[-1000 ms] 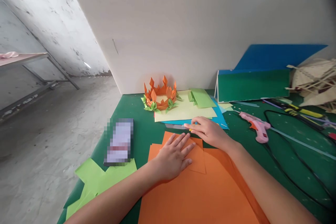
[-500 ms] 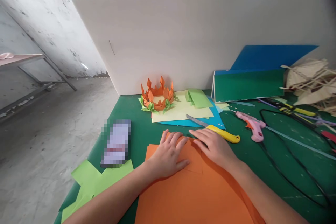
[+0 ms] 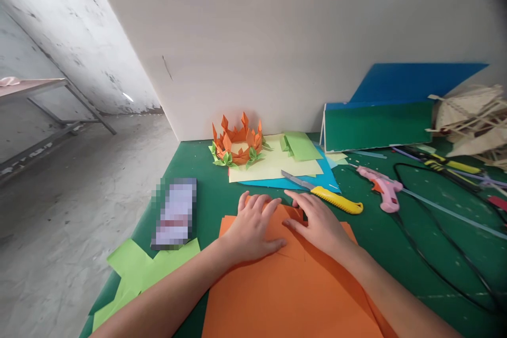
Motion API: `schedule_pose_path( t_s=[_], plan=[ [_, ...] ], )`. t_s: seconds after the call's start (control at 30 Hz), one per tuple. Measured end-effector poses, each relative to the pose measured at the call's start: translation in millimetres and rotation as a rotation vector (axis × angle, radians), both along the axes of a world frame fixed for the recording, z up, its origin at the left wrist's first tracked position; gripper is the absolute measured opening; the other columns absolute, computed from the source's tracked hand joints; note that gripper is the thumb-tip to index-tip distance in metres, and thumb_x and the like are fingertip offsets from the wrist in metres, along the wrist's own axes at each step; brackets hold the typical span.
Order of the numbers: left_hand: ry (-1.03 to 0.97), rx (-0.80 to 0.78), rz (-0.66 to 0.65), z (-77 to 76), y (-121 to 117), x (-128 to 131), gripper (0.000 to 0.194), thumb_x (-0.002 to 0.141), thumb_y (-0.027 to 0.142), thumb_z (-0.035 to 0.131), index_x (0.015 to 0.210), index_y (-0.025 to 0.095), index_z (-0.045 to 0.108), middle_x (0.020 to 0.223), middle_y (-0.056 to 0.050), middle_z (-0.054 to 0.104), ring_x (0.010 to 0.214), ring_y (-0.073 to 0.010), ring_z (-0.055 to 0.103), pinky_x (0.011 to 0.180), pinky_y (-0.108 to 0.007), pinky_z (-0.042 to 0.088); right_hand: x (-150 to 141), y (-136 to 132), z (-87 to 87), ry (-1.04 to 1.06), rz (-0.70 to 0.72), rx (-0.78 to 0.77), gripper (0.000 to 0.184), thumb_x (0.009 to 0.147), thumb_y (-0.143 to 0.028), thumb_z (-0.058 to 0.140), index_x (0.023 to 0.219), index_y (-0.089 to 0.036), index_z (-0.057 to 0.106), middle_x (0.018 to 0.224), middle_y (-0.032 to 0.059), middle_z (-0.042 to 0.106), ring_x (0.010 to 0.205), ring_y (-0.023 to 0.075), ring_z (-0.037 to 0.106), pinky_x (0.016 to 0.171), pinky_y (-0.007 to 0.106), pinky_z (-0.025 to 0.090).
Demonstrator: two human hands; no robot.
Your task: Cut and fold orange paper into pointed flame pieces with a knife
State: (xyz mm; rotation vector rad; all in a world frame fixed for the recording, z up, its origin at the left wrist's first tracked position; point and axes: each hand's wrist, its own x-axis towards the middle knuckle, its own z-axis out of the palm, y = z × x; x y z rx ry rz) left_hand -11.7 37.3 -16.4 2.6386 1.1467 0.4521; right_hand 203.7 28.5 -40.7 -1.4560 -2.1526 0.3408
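A large sheet of orange paper point(image 3: 285, 290) lies in front of me, with other orange sheets showing at its edges. My left hand point(image 3: 253, 227) rests on its upper part, fingers spread and palm down. Close beside it, my right hand point(image 3: 320, 224) has its thumb and fingers around a raised, folded bit of the orange paper at the far edge. Some of the right fingers are hidden behind that fold. Just beyond the right hand lies a craft knife point(image 3: 336, 200) with a yellow handle, blade out.
An orange paper crown point(image 3: 237, 142) with green leaves stands at the back by a white board point(image 3: 245, 53). A pink glue gun point(image 3: 382, 187) with its cable lies on the right. Left are a phone point(image 3: 174, 214) and green paper point(image 3: 158, 272). Several tools lie far right.
My right hand has changed from lying flat to curling its fingers, the thumb now apart from the index finger, and the paper's far edge is raised there. My left hand stays nearly in place.
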Motion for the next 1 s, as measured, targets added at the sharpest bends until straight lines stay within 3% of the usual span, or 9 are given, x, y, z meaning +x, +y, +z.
schedule_pose_path(
  t_s=[0.17,0.27,0.4,0.47,0.57,0.67,0.83,0.9,1.0],
  plan=[
    [-0.048,-0.033,0.024,-2.1,3.5,-1.2,0.079,0.072,0.06,0.071,0.136,0.024,0.043,0.126,-0.011,0.056,0.121,-0.0329,0.048,0.114,-0.063,0.013,-4.0,-2.0,4.1,0.045,-0.021,-0.055,0.057,0.078,-0.04,0.073,0.127,-0.027,0.047,0.091,0.0046,0.061,0.086,0.0272,0.06,0.071,0.041,0.051],
    [-0.058,-0.027,0.005,-3.8,3.6,-1.6,0.083,0.074,0.06,0.069,0.141,0.025,0.037,0.132,-0.012,0.052,0.126,-0.0335,0.044,0.115,-0.062,0.011,-8.6,-5.5,9.8,0.111,-0.011,-0.138,0.057,0.081,-0.035,0.069,0.131,-0.026,0.042,0.086,0.0027,0.059,0.081,0.0245,0.058,0.069,0.039,0.05],
    [-0.056,0.013,0.017,-4.5,3.9,-1.4,0.088,0.071,0.064,0.071,0.14,0.021,0.039,0.121,-0.013,0.055,0.116,-0.0331,0.05,0.109,-0.059,0.024,-12.0,-9.2,11.8,0.319,0.038,-0.22,0.058,0.087,-0.032,0.062,0.138,-0.03,0.035,0.091,0.0017,0.059,0.083,0.0209,0.059,0.072,0.035,0.051],
    [-0.049,0.042,0.051,-3.9,5.8,-1.6,0.071,0.078,0.059,0.067,0.133,0.019,0.046,0.11,-0.011,0.057,0.107,-0.0305,0.053,0.102,-0.053,0.033,-10.2,-8.0,9.2,0.449,0.043,-0.216,0.057,0.089,-0.036,0.06,0.139,-0.031,0.033,0.097,0.0031,0.058,0.086,0.0201,0.06,0.074,0.034,0.052],
    [-0.051,0.099,0.155,-2.3,11.8,-4.4,0.028,0.098,0.033,0.045,0.121,0.02,0.054,0.103,-0.009,0.058,0.099,-0.0256,0.055,0.095,-0.045,0.037,-3.0,-3.9,6.0,0.565,0.008,-0.198,0.051,0.094,-0.043,0.052,0.139,-0.029,0.033,0.107,0.007,0.058,0.09,0.0199,0.061,0.078,0.035,0.053],
    [-0.063,0.176,0.275,-2.1,20.1,-10.6,0.032,0.098,0.014,0.031,0.12,0.02,0.055,0.1,-0.008,0.059,0.096,-0.0235,0.054,0.094,-0.042,0.035,5.6,-2.3,8.2,0.45,0.062,-0.268,0.051,0.092,-0.045,0.055,0.138,-0.03,0.039,0.111,0.0081,0.059,0.096,0.0224,0.059,0.084,0.039,0.051],
    [-0.032,0.283,0.464,-5.7,31.3,-20.2,0.045,0.09,0.003,0.03,0.127,0.019,0.05,0.099,-0.009,0.059,0.091,-0.0246,0.052,0.09,-0.042,0.033,10.6,-8.6,19.1,0.123,0.285,-0.395,0.101,0.067,-0.049,0.081,0.15,-0.039,0.024,0.129,0.0063,0.053,0.124,0.0312,0.046,0.104,0.05,0.039],
    [-0.021,0.298,0.494,-7.0,33.7,-21.5,0.049,0.086,0.001,0.03,0.127,0.019,0.049,0.098,-0.009,0.06,0.09,-0.0248,0.052,0.088,-0.041,0.033,8.8,-10.6,22.6,0.092,0.291,-0.423,0.101,0.068,-0.046,0.081,0.15,-0.041,0.023,0.129,0.0047,0.053,0.126,0.0306,0.044,0.106,0.05,0.036],
    [-0.024,0.292,0.466,-8.7,35.7,-21.6,0.05,0.082,-0.002,0.032,0.122,0.021,0.051,0.099,-0.008,0.062,0.09,-0.0239,0.053,0.09,-0.042,0.031,4.8,-10.6,25.6,0.097,0.288,-0.45,0.086,0.072,-0.039,0.079,0.145,-0.041,0.035,0.125,0.0033,0.055,0.124,0.0289,0.045,0.108,0.048,0.034]
  ],
)
